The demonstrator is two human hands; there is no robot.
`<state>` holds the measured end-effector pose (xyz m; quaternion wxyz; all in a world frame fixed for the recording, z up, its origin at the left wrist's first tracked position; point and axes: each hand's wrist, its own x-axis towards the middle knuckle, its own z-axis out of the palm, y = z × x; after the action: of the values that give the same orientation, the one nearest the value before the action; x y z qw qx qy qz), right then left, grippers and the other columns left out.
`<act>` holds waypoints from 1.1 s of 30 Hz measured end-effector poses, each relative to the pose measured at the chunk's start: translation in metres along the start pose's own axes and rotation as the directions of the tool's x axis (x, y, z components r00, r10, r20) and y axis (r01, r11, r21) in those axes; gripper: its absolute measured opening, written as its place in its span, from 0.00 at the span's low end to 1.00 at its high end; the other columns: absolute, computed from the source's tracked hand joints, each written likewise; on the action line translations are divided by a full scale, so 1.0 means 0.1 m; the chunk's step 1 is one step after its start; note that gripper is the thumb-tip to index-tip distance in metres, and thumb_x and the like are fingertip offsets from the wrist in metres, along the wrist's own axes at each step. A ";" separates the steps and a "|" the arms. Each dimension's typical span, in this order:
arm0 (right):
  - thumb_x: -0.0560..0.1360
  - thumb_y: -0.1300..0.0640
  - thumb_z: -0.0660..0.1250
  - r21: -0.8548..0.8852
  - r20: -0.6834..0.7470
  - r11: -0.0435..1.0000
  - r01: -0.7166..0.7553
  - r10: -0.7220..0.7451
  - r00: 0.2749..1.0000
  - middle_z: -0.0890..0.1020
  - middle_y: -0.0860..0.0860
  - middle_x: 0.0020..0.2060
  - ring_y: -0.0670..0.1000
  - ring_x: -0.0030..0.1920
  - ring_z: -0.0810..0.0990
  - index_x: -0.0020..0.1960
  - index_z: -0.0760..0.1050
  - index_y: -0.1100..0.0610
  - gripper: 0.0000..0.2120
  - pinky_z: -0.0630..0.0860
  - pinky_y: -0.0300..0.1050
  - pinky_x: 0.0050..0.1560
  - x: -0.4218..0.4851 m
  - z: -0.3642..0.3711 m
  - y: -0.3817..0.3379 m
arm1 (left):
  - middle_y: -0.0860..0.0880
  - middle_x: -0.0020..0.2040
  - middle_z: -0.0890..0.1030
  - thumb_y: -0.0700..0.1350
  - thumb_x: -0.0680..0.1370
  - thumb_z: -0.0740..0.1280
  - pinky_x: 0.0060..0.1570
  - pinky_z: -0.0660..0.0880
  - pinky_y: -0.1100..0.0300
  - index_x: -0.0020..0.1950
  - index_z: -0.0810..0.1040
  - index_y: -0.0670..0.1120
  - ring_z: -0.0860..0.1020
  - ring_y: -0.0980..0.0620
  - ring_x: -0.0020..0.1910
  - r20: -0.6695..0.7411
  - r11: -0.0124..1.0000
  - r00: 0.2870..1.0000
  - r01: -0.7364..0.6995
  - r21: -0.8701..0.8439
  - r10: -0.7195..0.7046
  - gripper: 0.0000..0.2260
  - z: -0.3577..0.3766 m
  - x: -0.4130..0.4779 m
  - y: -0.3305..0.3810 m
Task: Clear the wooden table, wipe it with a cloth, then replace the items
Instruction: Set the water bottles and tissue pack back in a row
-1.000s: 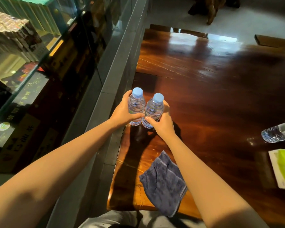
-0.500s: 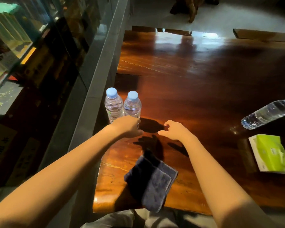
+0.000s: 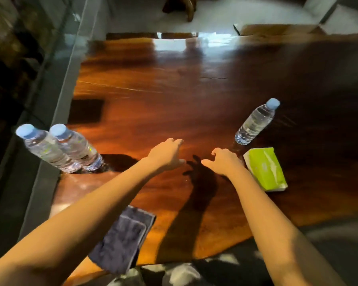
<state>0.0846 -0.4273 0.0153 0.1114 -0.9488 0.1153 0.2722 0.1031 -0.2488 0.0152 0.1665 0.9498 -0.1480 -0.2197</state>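
Two water bottles with blue caps (image 3: 50,149) (image 3: 77,148) stand side by side at the left edge of the glossy wooden table (image 3: 174,96). A third bottle (image 3: 256,121) stands at the right, just behind a green tissue pack (image 3: 266,169). A folded dark blue cloth (image 3: 122,240) lies on the near edge, partly under my left forearm. My left hand (image 3: 166,154) and my right hand (image 3: 222,161) hover over the table's middle, both empty with fingers loosely curled. The right hand is close to the tissue pack.
A grey ledge (image 3: 56,112) and a glass showcase (image 3: 15,58) run along the table's left side. Beyond the far edge lies a pale floor with a dark wooden piece (image 3: 186,7). My lap shows below the near edge.
Both hands let go of the two bottles at the left edge and moved right toward the table's middle. The view swung right, bringing the third bottle and tissue pack fully into sight.
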 end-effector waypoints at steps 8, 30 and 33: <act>0.75 0.42 0.62 0.064 -0.092 0.988 -0.138 0.144 0.985 0.68 0.58 0.69 0.61 0.70 0.65 0.71 0.63 0.56 0.29 0.67 0.57 0.65 0.36 -0.29 0.96 | 0.43 0.73 0.66 0.48 0.74 0.69 0.63 0.73 0.47 0.72 0.65 0.49 0.71 0.41 0.67 -0.066 0.995 0.995 -0.080 -0.051 0.077 0.28 0.25 0.79 0.90; 0.66 0.35 0.70 0.250 -0.059 0.937 -0.246 0.268 0.962 0.53 0.58 0.75 0.62 0.70 0.62 0.76 0.33 0.56 0.59 0.68 0.63 0.64 0.89 0.14 1.78 | 0.50 0.64 0.75 0.45 0.66 0.77 0.56 0.72 0.58 0.71 0.60 0.49 0.76 0.52 0.58 -0.307 0.760 0.952 -0.189 -0.621 -0.014 0.39 0.69 1.99 1.92; 0.66 0.41 0.73 0.235 -0.075 0.937 -0.259 0.283 0.956 0.54 0.58 0.74 0.63 0.70 0.63 0.76 0.33 0.56 0.58 0.69 0.63 0.62 0.92 0.20 1.77 | 0.54 0.59 0.75 0.46 0.66 0.77 0.53 0.71 0.60 0.69 0.61 0.49 0.75 0.54 0.55 -0.299 0.744 0.954 -0.181 -0.643 -0.026 0.37 0.73 2.07 1.92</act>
<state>0.1015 -0.6043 -0.0773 0.1717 -0.9186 0.2807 0.2188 0.2069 -0.5131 -0.0493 0.5220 0.8426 -0.0741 -0.1097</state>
